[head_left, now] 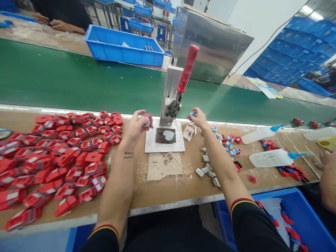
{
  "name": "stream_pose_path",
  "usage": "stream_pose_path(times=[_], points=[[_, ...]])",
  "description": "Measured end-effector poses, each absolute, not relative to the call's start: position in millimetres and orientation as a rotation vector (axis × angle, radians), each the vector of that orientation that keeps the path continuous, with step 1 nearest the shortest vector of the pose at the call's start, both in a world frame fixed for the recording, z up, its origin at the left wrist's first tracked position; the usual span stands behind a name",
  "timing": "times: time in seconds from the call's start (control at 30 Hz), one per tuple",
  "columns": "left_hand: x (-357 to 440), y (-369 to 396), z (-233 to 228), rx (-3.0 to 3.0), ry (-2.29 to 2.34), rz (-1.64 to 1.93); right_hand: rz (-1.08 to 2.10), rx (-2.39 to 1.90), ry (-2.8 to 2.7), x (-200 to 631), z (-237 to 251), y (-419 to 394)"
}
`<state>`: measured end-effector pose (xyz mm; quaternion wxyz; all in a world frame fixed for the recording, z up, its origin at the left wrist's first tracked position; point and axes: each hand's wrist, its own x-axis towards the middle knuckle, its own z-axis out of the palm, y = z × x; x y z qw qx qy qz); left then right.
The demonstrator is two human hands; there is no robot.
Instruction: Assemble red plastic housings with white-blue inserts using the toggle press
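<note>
My left hand [137,126] is closed around a red and grey plastic part [149,120], just left of the toggle press. In my right hand [199,119], to the right of the press, the fingers pinch a small blue, white and red plastic piece [191,116]. Between the hands stands the toggle press [172,101], its red handle [188,66] raised. On its white base [180,140] lies a dark plate [159,136] with a pale rounded fixture [168,135]. The exact kind of both held parts is hard to make out.
Many red plastic housings [60,150] cover the left of the bench. Small blue and white pieces [207,164] lie under my right forearm, near two squeeze bottles [273,158]. Cardboard [157,171] lies in front. A green belt [65,77] runs behind; a co-worker's hand [327,159] is at right.
</note>
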<state>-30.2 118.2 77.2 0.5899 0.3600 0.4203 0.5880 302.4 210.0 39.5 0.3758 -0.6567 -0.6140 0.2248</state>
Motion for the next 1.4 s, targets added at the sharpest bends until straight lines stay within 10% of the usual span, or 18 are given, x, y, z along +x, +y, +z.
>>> stream_pose_path(times=[0.37, 0.73, 1.4], points=[[-37.4, 115.2, 68.7, 1.32, 1.082, 1.08, 0.394, -1.631, -1.667, 303.0, 43.3, 229.5], [-22.0, 116.4, 50.5, 1.813, 1.039, 1.035, 0.275, -0.772, -1.72, 232.2, 168.9, 159.1], [-11.3, 123.7, 40.9, 1.155, 0.961, 1.292, 0.361, -0.815, -1.746, 195.5, 184.6, 146.8]])
